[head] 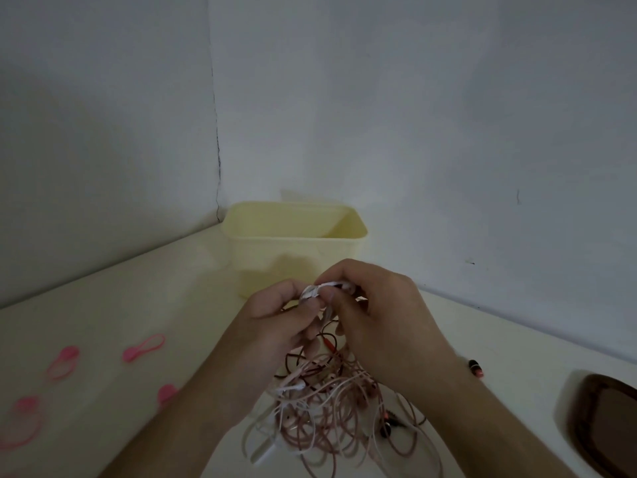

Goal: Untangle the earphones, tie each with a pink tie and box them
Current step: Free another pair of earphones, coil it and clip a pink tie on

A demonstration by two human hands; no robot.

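Both hands up over worktop (144, 305), fingertips meeting. Left hand (282, 315) & right hand (375, 315) each curled tight, grip pinching a wound white earphone bundle (315, 290) betw. thumbs and fingers. Rest of tangled earphones (324, 405), pink/white/dark cords, hanging from grip down to heap on worktop, just below hands. Yellow box (296, 250) open, behind hands nr wall corner. Pink ties (143, 347) loose at left, well apart from heap.

Left hand (275, 315) and right hand (375, 315) meet, fingers curled in a pinching grip.
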